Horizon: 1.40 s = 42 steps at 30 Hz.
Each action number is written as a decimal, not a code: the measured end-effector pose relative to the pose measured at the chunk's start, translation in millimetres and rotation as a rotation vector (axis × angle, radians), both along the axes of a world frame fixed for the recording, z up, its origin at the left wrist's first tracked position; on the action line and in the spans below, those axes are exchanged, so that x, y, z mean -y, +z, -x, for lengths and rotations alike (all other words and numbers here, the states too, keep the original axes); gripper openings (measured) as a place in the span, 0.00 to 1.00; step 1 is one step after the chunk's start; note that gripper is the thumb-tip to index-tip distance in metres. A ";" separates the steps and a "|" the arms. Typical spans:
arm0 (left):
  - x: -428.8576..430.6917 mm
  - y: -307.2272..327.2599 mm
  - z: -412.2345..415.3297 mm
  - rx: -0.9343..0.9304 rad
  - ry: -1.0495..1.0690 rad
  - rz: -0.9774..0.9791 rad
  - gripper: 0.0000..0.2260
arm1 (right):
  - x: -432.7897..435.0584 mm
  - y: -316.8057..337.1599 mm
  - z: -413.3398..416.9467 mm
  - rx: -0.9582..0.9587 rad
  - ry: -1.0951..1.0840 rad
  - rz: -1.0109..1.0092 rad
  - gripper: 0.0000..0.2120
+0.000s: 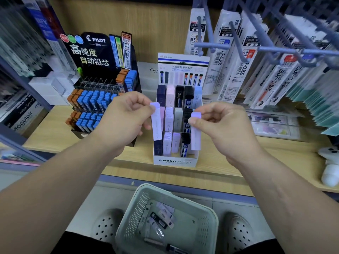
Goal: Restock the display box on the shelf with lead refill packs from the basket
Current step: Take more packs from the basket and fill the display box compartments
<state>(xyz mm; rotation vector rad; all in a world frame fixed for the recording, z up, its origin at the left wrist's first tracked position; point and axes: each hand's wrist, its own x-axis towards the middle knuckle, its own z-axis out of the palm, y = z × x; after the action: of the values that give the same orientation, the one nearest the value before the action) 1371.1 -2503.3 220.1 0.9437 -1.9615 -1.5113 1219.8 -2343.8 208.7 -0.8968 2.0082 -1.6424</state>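
- A pale purple pack (pixel 156 123) is pinched near its top end between the thumb and fingers of the left hand (pixel 126 114). A second purple pack (pixel 196 132) is pinched the same way by the right hand (pixel 220 123). Both are held upright just above the display box (pixel 175 160) on the shelf (pixel 128 167).
- Each pack is gripped only at its upper end, so it could swing or slip from the pinch. It could then be dropped among the rows, or off the shelf edge toward the basket (pixel 214 222) on the floor.
- With both hands occupied, the display box is not steadied. If a pack is pushed in at an angle, the box, probably light, could be shoved back or tipped.
- The columns appear to be sorted by colour, so a pack could be put into the wrong one, such as the dark column beside the second purple pack.
- If a slot that looks full is forced, the standing packs could be knocked askew.
- Loose packs (pixel 161 219) are left in the basket, so these risks are likely to be met again.
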 end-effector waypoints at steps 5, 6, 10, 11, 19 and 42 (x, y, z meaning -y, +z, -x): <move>-2.0 -6.0 -10.8 0.061 -0.045 0.005 0.03 | 5.4 -11.4 -11.8 -0.137 0.032 -0.073 0.06; -1.9 -6.9 -13.1 0.069 -0.049 0.008 0.02 | 6.2 -13.4 -13.3 -0.182 0.039 -0.101 0.05; 1.6 -9.6 -21.1 0.072 -0.045 0.008 0.02 | 9.4 -23.7 -19.4 -0.358 0.088 -0.176 0.06; 2.3 -10.0 -22.8 0.075 -0.043 0.008 0.02 | 9.9 -25.9 -20.9 -0.412 0.104 -0.192 0.06; 0.4 -10.0 -33.3 0.084 -0.065 -0.019 0.01 | 14.5 -38.8 -23.8 -0.838 0.059 -0.291 0.02; -17.3 -10.4 -23.7 0.037 -0.260 -0.088 0.02 | 7.3 -11.8 -25.5 -0.461 0.126 -0.009 0.07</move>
<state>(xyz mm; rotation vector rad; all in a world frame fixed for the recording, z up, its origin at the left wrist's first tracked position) 1394.8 -2486.0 209.7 0.7795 -2.1250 -1.7454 1245.3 -2351.1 196.8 -1.4750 2.1861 -1.4519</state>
